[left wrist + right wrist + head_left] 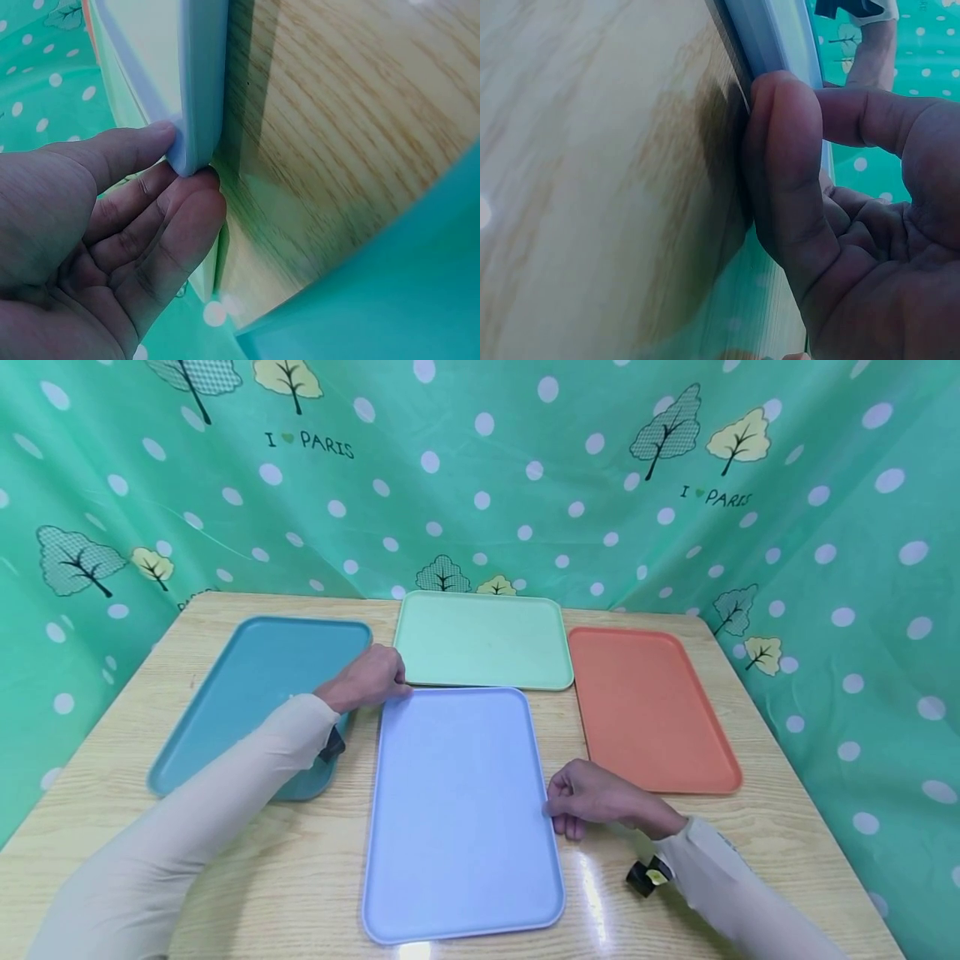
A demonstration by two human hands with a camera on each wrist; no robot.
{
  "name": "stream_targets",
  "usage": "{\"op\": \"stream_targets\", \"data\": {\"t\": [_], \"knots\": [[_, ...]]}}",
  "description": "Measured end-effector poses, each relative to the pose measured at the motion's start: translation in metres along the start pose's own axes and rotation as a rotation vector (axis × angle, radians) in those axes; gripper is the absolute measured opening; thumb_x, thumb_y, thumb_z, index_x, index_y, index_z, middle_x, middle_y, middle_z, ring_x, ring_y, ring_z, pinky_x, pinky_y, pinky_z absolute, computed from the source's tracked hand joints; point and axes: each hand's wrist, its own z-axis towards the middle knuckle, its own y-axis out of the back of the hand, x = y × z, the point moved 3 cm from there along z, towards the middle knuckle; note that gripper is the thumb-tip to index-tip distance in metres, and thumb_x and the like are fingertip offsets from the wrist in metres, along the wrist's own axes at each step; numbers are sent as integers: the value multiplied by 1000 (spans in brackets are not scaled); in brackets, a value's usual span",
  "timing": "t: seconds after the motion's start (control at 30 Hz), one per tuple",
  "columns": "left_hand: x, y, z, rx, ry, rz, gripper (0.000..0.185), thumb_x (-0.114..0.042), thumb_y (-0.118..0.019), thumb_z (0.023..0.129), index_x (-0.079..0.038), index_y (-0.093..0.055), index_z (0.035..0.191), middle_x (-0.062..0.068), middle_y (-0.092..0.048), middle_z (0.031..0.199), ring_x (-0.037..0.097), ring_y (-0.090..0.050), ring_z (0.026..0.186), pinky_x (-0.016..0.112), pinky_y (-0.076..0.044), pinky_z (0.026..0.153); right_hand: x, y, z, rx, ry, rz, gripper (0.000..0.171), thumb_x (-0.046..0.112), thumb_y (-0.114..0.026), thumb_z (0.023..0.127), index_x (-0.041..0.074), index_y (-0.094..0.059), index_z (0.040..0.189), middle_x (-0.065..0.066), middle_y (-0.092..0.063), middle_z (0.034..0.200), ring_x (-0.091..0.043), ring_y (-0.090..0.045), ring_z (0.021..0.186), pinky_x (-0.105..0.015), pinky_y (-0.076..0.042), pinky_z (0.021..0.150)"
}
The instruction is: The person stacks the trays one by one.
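Far left: teal-blue rectangular tray, rounded corners, plastic-looking (273, 664), on the pale wood-grain table (300, 868); the left forearm crosses above it.

Next, the person's left hand (367, 678): grip narrow, pinching the far-left corner of the periwinkle-blue rectangular plastic-looking tray (461, 810), thumb on the rim, fingertips beneath.

Centre: this periwinkle tray lies lengthwise nearest the person, bare inside. Just beyond it, a mint-green tray of similar make (483, 639) lies crosswise; cannot tell whether their rims touch.

Right of centre: the right hand (588, 793), also narrow, pinches the periwinkle tray's right long rim between thumb and fingers.

Far right: coral-red tray, same rounded shape (648, 710), apart from the periwinkle one.

Step in hand, by my reading: positioning the periwinkle tray among the others. Next move probably calls for both hands acting together, keeping it level and clear of the mint rim.
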Motion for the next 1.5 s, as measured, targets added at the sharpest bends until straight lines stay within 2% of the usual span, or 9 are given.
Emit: {"op": "stream_targets", "data": {"t": [0.7,0.97,1.17,1.23,1.33,1.5], "knots": [[0,1,2,8,8,9,21,-19,-76,85,-5,-74,69,2,-67,64,12,-50,57,22,-39,53,1,-1,1,13,-1,3,18,8,-63,91,-1,-64,76,-8,-67,64,-13,-62,49,-29,-56,52],[1,2,0,38,28,-1,21,-21,-75,86,-4,-75,73,3,-68,66,12,-51,58,22,-40,53,1,-2,2,9,-11,-17,19,10,-64,91,0,-64,75,-7,-66,63,-12,-61,49,-29,-56,51],[2,8,0,62,49,-15,27,-22,-71,89,-4,-73,70,0,-59,58,10,-44,52,21,-35,49,1,2,0,6,2,-45,19,12,-64,93,1,-66,78,-8,-66,65,-14,-62,51,-31,-56,53],[4,11,1,69,62,-24,28,-22,-70,90,-4,-72,69,1,-57,57,10,-42,50,22,-34,49,3,7,-1,-14,19,-85,17,12,-64,93,2,-66,80,-8,-66,67,-15,-63,53,-32,-57,54],[6,15,3,86,81,-38,26,-22,-68,91,-3,-74,74,3,-61,59,12,-45,52,24,-37,51,8,15,-2,-71,60,-185,11,10,-63,92,4,-66,83,-6,-66,69,-16,-64,57,-31,-56,56],[11,23,7,97,109,-50,25,-21,-66,91,0,-75,82,6,-67,67,14,-52,57,27,-44,56,16,33,-4,-219,138,-431,7,8,-64,89,10,-68,83,2,-65,72,-9,-58,63,-24,-50,58]]}}
